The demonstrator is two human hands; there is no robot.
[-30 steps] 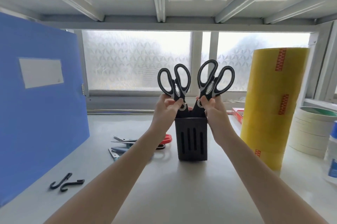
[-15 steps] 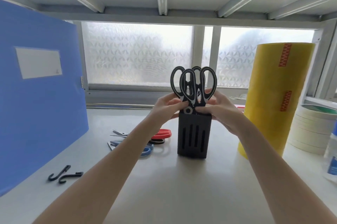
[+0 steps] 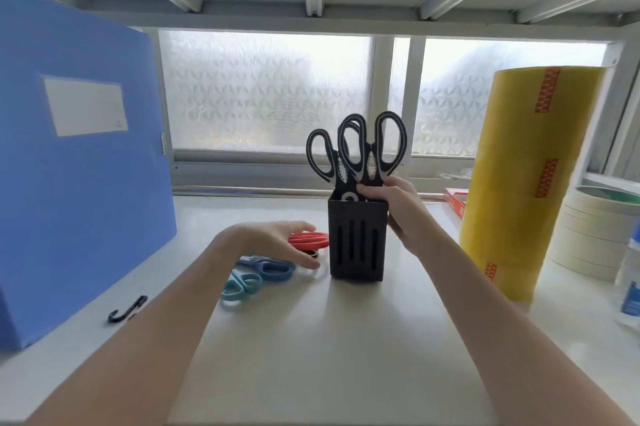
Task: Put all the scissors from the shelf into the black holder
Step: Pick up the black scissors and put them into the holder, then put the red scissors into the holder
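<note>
The black slotted holder stands upright mid-shelf with two black-and-grey scissors in it, handles up. My right hand rests against the holder's right upper edge, fingertips touching the base of the scissor handles. My left hand hovers palm down, fingers spread, over the scissors lying left of the holder: a red-handled pair, a blue-handled pair and a teal-handled pair. It grips none of them.
A blue file box stands at the left. A tall yellow tape stack and white tape rolls fill the right, with a bottle at the edge. A black hook lies front left. A red box sits behind.
Both black scissors have gone down into the holder. My left hand has let go and dropped left over the coloured scissors. My right hand stays at the holder.
</note>
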